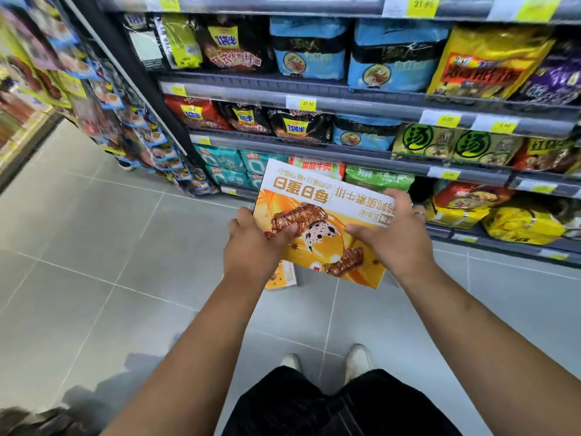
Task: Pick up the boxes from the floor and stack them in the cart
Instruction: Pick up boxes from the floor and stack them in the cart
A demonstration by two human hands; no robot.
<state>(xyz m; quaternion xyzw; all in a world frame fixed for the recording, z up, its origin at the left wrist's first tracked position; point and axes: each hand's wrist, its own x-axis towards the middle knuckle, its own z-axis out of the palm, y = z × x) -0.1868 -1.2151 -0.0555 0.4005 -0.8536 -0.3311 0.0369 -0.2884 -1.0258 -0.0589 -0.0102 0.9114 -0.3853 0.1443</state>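
Orange box (pixel 323 215) is clamped edgewise between your left hand (pixel 251 247) and right hand (pixel 397 237); turning toward the unseen cart could perhaps tip it loose.

The box (pixel 317 221), seen upside down, reads 每日蛋白 in large orange characters, with 素牛排 beside it. A yellow price tag (pixel 307 104) on the shelf rail reads 21.50. Dark noodle packs (pixel 243 118) carry 1袋半; green packs (pixel 415 139) show 汤

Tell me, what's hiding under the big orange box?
A second orange box peeks out on the floor, mostly covered by the held box and the left hand. Whether more lie beneath is hidden.
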